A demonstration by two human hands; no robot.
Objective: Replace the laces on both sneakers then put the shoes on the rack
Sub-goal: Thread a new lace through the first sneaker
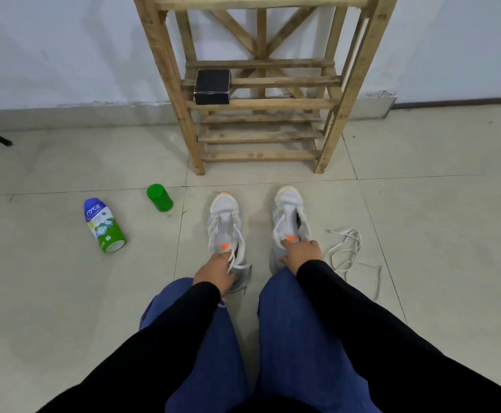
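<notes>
Two grey-white sneakers with orange tongue tabs stand side by side on the tiled floor, toes toward the rack. My left hand (215, 271) grips the collar of the left sneaker (224, 222), which is laced. My right hand (301, 253) grips the collar and tongue of the right sneaker (288, 213). A loose white lace (344, 248) lies tangled on the floor just right of the right sneaker. The wooden shoe rack (261, 102) stands against the wall straight ahead, its lower slatted shelves bare.
A black box (212, 86) sits on the rack's middle shelf at the left. A green and blue powder bottle (103, 225) and a green jar (159, 198) lie on the floor to the left. My knees in blue trousers fill the foreground.
</notes>
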